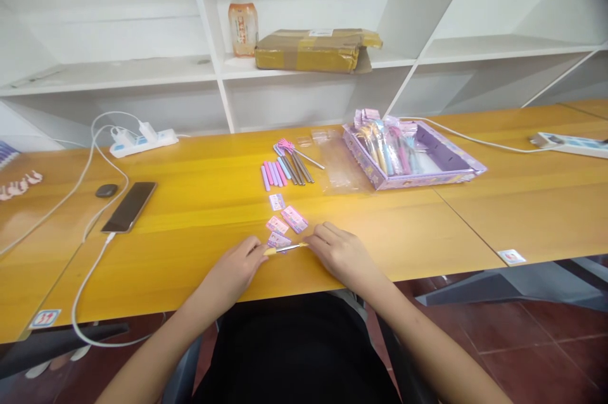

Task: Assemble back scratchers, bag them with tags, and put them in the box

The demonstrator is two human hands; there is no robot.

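Observation:
A slim rod (287, 247) with a metal middle and yellow ends lies level between my hands, just above the table's near part. My left hand (247, 259) pinches its yellow left end. At the other end, the fingers of my right hand (338, 251) are closed on the yellow tip. Just beyond the rod are small printed cards (294, 219) in pink and purple. Farther back lie several pink, purple and blue tubes (272, 175), beside metal rods (297, 170) with pink and purple curved heads.
Clear plastic bags (339, 163) lie beside a purple tray (427, 181) of bagged coloured items. Leftward are a phone (130, 208) on a white cable and a power strip (144, 143). A cardboard box (308, 52) and a bottle (243, 27) stand on the shelf.

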